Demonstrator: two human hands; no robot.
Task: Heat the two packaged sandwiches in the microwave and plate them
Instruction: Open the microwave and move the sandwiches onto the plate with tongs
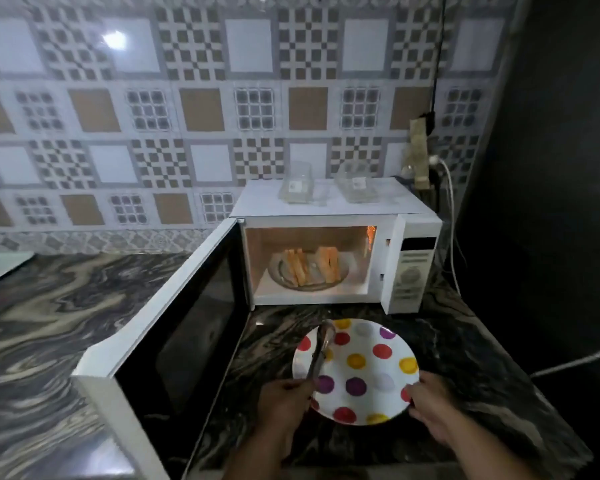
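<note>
Microwave at back right corner of counter, door swung wide open to the left, interior lit. Two sandwiches inside on glass turntable, side by side, unwrapped. Two clear empty packs on top of microwave. Polka-dot plate on counter just in front of microwave, near front edge. Left hand curled round handle of metal tongs, tips lying over plate's left side. Right hand pinching plate's right rim w/ thumb on top. Power strip & cables on wall at right.
</note>
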